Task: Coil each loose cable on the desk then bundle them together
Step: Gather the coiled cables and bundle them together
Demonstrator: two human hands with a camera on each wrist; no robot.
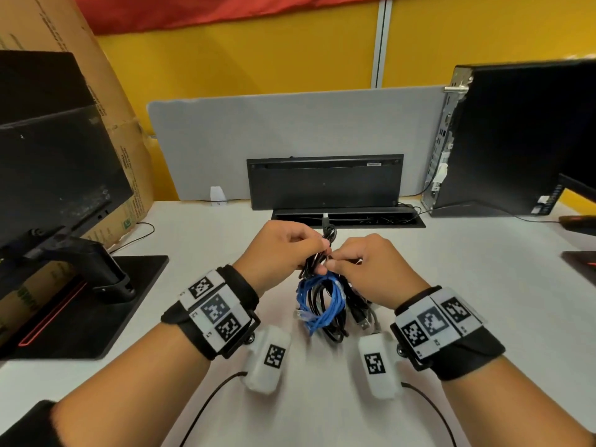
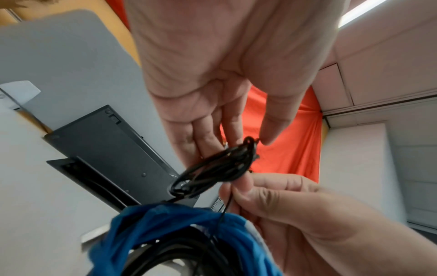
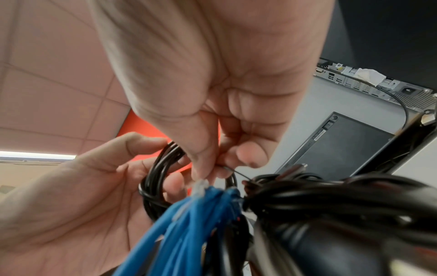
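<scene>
Here, both hands above desk (image 1: 451, 285), left hand (image 1: 280, 250) gripping black cable coil (image 2: 212, 168), right hand (image 1: 371, 269) pinching thin tie (image 3: 238, 174)

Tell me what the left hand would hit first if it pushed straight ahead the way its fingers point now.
Probably the black keyboard propped upright behind the desk's cable slot. The left hand points forward over it; depth is unclear.

Coiled blue network cable (image 1: 317, 304) w/ clear plug end hangs in loops, bunched w/ several coiled black cables (image 1: 329, 317). Bundle's lower part reaches the white table (image 1: 451, 285), centre, btwn the wrists. Small coil of thin black cable (image 2: 212, 168) sits at top of bundle, held up. Thin black tie strand (image 3: 236, 172) runs taut off the bundle top.
</scene>
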